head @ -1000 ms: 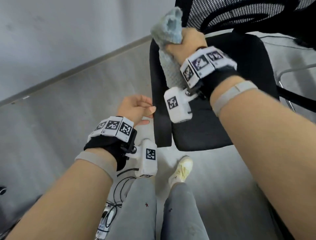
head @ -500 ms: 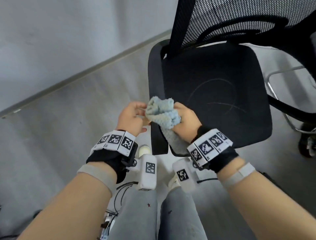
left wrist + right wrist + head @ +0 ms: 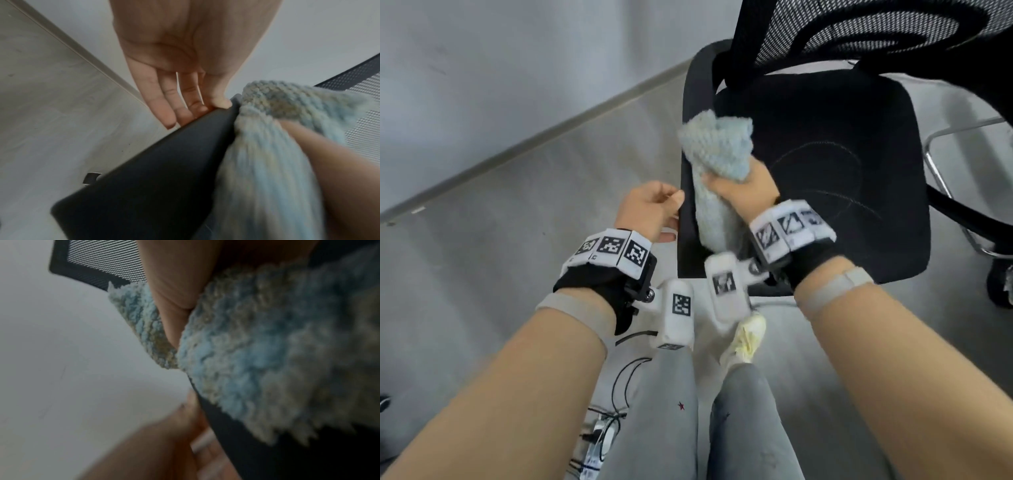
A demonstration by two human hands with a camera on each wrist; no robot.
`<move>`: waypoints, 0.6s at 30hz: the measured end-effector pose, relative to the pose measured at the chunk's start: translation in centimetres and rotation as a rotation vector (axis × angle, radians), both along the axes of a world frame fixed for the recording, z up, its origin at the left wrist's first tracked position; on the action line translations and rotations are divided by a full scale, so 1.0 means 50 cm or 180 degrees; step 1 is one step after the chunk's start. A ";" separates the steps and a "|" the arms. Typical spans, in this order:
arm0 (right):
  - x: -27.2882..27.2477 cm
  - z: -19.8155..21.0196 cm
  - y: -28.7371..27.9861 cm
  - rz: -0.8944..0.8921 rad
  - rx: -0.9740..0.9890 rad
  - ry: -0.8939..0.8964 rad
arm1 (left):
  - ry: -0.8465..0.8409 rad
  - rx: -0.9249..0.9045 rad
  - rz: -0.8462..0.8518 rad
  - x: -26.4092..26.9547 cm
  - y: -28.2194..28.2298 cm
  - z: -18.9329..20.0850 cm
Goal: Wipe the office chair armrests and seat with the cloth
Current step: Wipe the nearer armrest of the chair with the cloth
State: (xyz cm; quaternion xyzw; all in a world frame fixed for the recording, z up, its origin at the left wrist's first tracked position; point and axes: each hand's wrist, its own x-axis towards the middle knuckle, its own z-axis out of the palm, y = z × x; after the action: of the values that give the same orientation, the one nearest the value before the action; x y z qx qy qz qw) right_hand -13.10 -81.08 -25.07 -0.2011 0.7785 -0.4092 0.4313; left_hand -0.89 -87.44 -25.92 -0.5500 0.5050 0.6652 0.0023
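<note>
The black office chair stands ahead, its seat (image 3: 842, 154) bare and its left armrest (image 3: 687, 113) running along the seat's left side. A fluffy light-blue cloth (image 3: 719, 147) is bunched in my right hand (image 3: 743, 188), which grips it and holds it against that armrest about midway along. The cloth (image 3: 277, 146) drapes over the armrest (image 3: 154, 170) in the left wrist view, and fills the blurred right wrist view as the cloth (image 3: 257, 361). My left hand (image 3: 650, 205) is beside the armrest's outer edge, fingers (image 3: 180, 97) straight, tips touching it.
The mesh backrest (image 3: 859, 31) rises behind the seat. A chrome frame (image 3: 941, 178) and a caster (image 3: 1000, 287) are at the right. Wall and skirting (image 3: 517, 147) run along the left. Cables (image 3: 626, 377) and my shoe (image 3: 744, 339) are on the floor below.
My right hand drew the cloth from the armrest's far end to the near end, then pushed it back to the middle. My left hand touched the cloth, then left it.
</note>
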 end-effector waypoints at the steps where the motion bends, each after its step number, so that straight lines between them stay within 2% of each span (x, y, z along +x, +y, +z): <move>1: 0.020 -0.002 0.036 0.0131 -0.0057 -0.0022 | 0.0007 0.0007 0.0008 -0.002 -0.001 0.000; 3: 0.062 -0.017 0.119 0.0580 -0.0223 -0.0201 | 0.0010 -0.0011 0.0011 -0.002 -0.004 0.001; 6: 0.104 -0.046 0.212 0.1669 0.0263 0.0254 | 0.0078 0.0009 -0.0020 -0.004 -0.005 0.005; 8: 0.100 -0.045 0.213 0.1513 0.0212 0.0461 | 0.0077 0.0005 -0.0029 -0.002 -0.003 0.010; 12: 0.053 -0.015 0.111 0.0475 -0.0223 0.0590 | 0.0211 0.0288 0.0197 0.021 -0.001 0.020; 15: 0.072 -0.016 0.071 0.0566 -0.0197 0.0463 | 0.0351 0.0577 0.0503 0.039 0.002 0.025; 18: 0.118 -0.024 0.089 0.0521 -0.0010 0.0630 | 0.0381 0.0548 0.0588 0.039 0.000 0.026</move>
State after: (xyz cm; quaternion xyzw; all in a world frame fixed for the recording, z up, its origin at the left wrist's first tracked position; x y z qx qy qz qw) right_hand -7.18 -76.65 -26.25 -0.3040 0.7976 -0.3520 0.3841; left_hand 1.04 -87.42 -24.62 -0.5512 0.3925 0.7351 -0.0419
